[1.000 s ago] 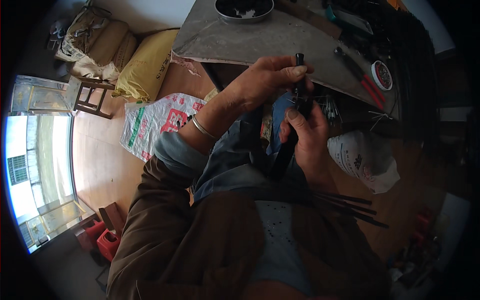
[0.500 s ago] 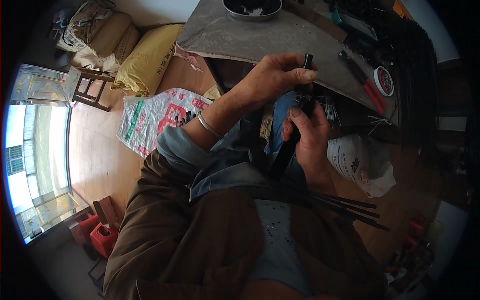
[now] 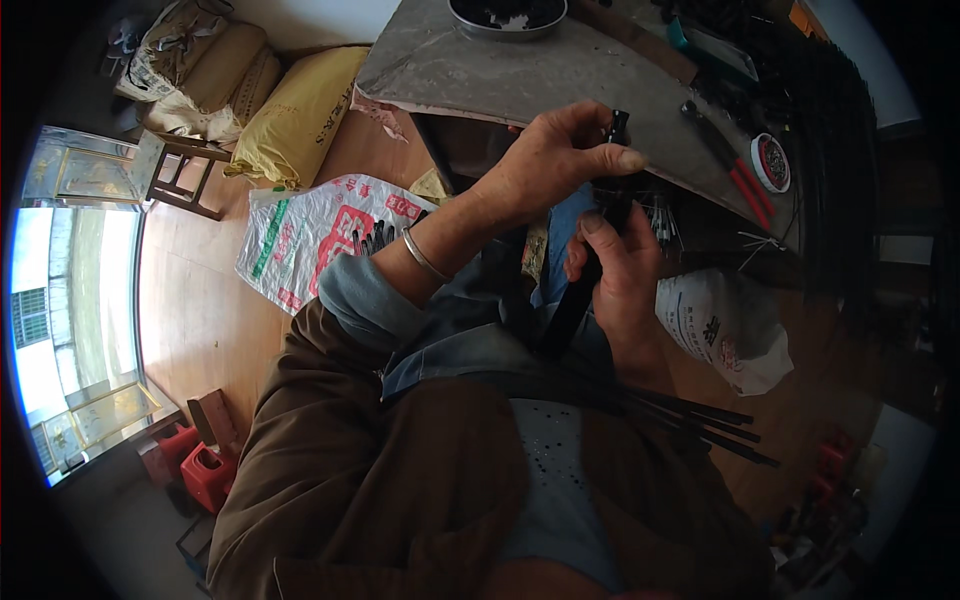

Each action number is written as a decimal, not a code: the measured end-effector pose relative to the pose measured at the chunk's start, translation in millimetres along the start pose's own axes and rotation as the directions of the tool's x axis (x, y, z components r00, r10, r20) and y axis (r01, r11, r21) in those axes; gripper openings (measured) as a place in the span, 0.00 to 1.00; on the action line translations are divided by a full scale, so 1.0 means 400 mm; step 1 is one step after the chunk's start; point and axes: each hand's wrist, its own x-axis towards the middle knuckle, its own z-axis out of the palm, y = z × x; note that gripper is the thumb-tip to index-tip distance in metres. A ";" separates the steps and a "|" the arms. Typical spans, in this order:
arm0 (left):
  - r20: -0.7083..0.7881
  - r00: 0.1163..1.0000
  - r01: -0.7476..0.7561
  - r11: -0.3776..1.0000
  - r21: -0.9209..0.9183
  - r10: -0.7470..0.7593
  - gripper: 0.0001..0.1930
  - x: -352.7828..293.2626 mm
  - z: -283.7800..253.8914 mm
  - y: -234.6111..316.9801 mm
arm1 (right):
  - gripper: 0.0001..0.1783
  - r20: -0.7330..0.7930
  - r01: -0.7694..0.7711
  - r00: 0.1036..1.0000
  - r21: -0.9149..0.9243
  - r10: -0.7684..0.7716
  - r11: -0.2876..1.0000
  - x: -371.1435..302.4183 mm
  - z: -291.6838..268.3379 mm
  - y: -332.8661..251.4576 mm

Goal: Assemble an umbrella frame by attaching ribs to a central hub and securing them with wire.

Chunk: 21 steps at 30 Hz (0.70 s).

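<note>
In front of me, just off the table's edge, my left hand (image 3: 560, 155) pinches a small black spool-shaped piece (image 3: 619, 124) between thumb and fingers. Lower and a little to the right, my right hand (image 3: 622, 262) is wrapped round a long flat black bar (image 3: 572, 318), its thumb pressed near the upper end. The bar slants down toward my lap, and its lower end is lost against the dark cloth. Several thin black rods (image 3: 705, 418) lie across my lap and stick out to the right.
The grey table (image 3: 450, 75) bears a round bowl (image 3: 508, 30) of black pieces, red-handled pliers (image 3: 745, 180) and a round tin (image 3: 771, 163) of small metal bits. A white bag (image 3: 715, 325) stands right. On the left are a printed plastic sheet (image 3: 300, 235), a yellow sack (image 3: 300, 120) and red stools (image 3: 208, 475).
My left hand's thumb has stretched out a little to the right, and the small piece in its fingers has shifted and tilted. My right hand keeps the bar nearly still.
</note>
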 end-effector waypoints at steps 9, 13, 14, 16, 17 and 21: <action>-0.030 0.999 -0.006 0.989 0.150 0.010 0.13 -0.006 0.000 0.004 | 0.11 -0.036 0.013 0.999 -0.017 -0.013 1.000 -0.001 0.005 -0.004; -0.018 1.000 -0.007 0.991 0.134 0.010 0.13 -0.006 -0.008 0.002 | 0.12 0.004 0.010 1.000 -0.003 -0.010 1.000 0.003 -0.009 -0.002; -0.011 1.000 -0.009 0.991 0.132 0.011 0.13 -0.005 -0.009 0.004 | 0.12 -0.002 0.014 1.000 -0.005 -0.014 1.000 0.002 -0.009 -0.008; 0.048 0.999 0.008 0.995 0.103 -0.013 0.13 -0.011 -0.012 0.012 | 0.11 0.015 -0.026 1.000 0.079 0.025 0.997 -0.002 -0.005 -0.017; 0.053 0.998 0.009 0.995 0.104 -0.014 0.13 -0.012 -0.010 0.013 | 0.11 0.011 -0.023 1.000 0.081 0.022 0.996 -0.001 -0.009 -0.015; -0.014 0.999 0.050 0.997 0.051 -0.049 0.14 -0.013 -0.003 0.009 | 0.12 0.024 -0.047 0.999 0.073 0.045 0.996 0.005 -0.013 0.000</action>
